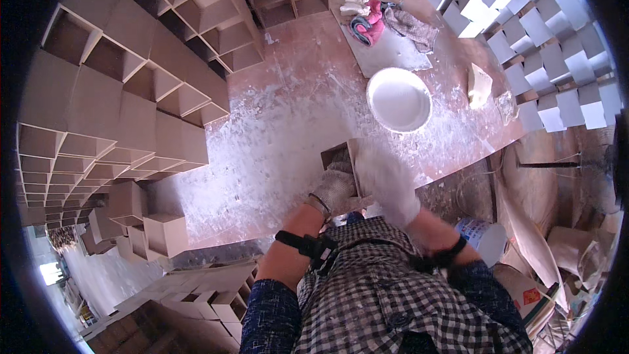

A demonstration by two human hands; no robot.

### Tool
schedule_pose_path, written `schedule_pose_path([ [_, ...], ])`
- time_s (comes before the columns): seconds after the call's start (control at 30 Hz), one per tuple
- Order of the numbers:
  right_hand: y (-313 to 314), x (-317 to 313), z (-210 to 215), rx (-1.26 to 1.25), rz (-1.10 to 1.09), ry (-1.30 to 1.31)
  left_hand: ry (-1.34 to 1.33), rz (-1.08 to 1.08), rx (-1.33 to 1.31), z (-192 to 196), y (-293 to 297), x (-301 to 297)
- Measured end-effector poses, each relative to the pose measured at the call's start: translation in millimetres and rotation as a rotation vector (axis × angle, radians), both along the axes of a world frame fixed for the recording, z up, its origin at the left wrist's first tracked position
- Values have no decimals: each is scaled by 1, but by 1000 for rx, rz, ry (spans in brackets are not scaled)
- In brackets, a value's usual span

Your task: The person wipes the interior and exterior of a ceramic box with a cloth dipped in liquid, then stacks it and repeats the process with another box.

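Note:
A small open brown cardboard box (354, 160) is held just in front of me at the table's near edge. My left hand (337, 182), in a grey knit glove, reaches into the open side of the box and grips it, its fingertips partly hidden inside. My right hand (388, 180), in a whitish glove, is against or close to the right side of the box. Motion smears its fingers, so I cannot make out their shape or anything in them. Beyond it on the table stands a round white basin (400, 99) with whitish contents.
Stacked open brown boxes (118, 95) fill the left. White-faced boxes (557, 59) are stacked at the far right. A flat sheet (393, 59) holds pink and grey cloths (375, 23). The table (262, 151) is smeared white. A whitish bucket (483, 239) stands by my right arm.

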State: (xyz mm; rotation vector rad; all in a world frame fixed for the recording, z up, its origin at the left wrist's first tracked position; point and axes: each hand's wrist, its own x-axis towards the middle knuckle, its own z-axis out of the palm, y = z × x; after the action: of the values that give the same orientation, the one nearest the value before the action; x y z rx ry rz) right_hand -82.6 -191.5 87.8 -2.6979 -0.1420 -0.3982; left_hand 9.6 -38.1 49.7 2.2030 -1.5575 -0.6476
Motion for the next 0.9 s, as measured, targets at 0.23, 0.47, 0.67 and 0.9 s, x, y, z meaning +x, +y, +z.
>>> schedule_pose_path([
  [0.23, 5, 15, 11, 109, 8, -122, -31, 77, -98, -13, -7, -6],
  [0.47, 29, -31, 2, 94, 44, -86, 316, 22, 172, -52, 4, 2],
  [0.67, -9, 27, 7, -19, 11, -144, 3, -59, 32, 11, -23, 0],
  [0.9, 24, -37, -1, 105, -41, -87, 19, 7, -200, -21, 4, -2],
])
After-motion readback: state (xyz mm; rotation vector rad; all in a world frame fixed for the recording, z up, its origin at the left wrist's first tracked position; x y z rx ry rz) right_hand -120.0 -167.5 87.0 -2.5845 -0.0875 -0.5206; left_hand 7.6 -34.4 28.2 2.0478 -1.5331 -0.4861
